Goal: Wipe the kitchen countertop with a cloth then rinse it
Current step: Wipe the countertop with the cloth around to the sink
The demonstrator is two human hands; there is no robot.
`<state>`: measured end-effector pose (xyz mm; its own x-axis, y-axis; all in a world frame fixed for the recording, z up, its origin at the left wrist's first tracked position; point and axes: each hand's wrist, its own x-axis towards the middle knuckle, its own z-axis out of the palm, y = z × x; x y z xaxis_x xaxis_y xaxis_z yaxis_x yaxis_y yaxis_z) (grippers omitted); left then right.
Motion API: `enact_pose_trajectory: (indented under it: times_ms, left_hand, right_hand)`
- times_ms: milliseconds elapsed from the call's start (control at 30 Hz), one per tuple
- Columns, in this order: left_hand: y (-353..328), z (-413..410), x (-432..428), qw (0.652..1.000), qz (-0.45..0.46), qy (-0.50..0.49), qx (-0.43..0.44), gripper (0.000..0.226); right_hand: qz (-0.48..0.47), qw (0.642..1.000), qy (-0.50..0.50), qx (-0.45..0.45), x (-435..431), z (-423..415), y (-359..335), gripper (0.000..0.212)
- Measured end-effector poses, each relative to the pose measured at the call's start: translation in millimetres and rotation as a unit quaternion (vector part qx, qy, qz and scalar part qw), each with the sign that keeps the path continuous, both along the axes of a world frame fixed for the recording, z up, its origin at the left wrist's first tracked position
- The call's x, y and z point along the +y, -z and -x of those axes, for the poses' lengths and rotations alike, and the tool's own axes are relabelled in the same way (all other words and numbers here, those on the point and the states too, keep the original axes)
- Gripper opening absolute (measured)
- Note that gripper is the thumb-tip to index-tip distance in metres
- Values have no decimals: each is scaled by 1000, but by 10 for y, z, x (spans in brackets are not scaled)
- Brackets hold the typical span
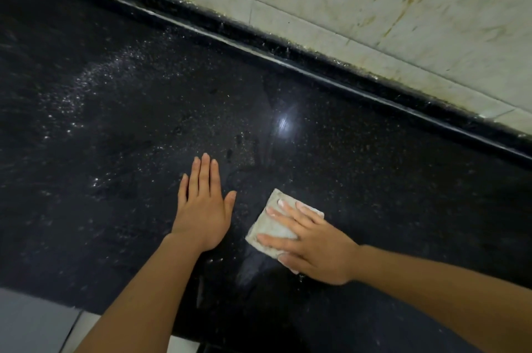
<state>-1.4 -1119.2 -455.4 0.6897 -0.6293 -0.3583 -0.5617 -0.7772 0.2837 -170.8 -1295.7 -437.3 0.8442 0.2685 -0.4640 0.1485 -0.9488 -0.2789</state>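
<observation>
A black speckled stone countertop (115,128) fills most of the view, with pale wet or dusty streaks across its left part. A folded pale grey cloth (272,227) lies flat on it at centre right. My right hand (313,246) presses down on the cloth with fingers spread, covering its near right half. Left of the cloth, my left hand (203,208) rests palm down on the bare counter with its fingers extended and nothing in it. The two hands are a short gap apart.
A raised black back edge (316,73) runs diagonally along the counter's far side, below a stained pale tiled wall (374,1). The counter's front edge and light floor tiles (34,321) show at the bottom left. A bright light reflection (285,125) sits on the stone.
</observation>
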Motion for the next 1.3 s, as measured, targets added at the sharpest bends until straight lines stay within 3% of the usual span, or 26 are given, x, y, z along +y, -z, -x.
enact_pose_trajectory:
  times_ms: [67,133,233,367,500,600,833,967,1033,1133,1300]
  left_hand:
    - [-4,-3,-2,1000,0,0,2,65]
    - [5,-9,-3,1000,-4,0,3,65]
    - [8,-10,-3,1000,-9,1,5,65]
    - [17,-6,4,1000,0,-2,11,66]
    - [37,4,9,1000,5,-6,4,75]
    - [25,7,1,1000,4,-9,2,68]
    - [-3,3,-5,1000,-9,4,-10,66]
    - [20,7,4,1000,3,1,-9,70]
    - [37,6,2,1000,7,1,-8,76]
    - [41,4,-3,1000,8,-3,0,78]
    - [73,0,8,1000,5,-5,-8,79]
  right_hand:
    - [3,997,-70,-15,-242,-105,12,45]
    - [33,995,-79,-42,-498,-313,52,45]
    - [79,994,57,-52,-813,-742,97,47]
    - [98,959,264,-33,-1103,-1367,79,48]
    - [89,923,373,2,-1052,-1733,100,52]
    - [86,940,330,-13,-875,-1587,101,52]
    - [34,994,94,-37,-144,-469,23,49]
    - [16,997,-73,-27,-288,-207,25,47]
    - [8,994,-108,-12,-505,-381,21,45]
    - [52,998,11,-42,-811,-794,52,51]
    - [81,972,211,-60,-1050,-1598,80,48]
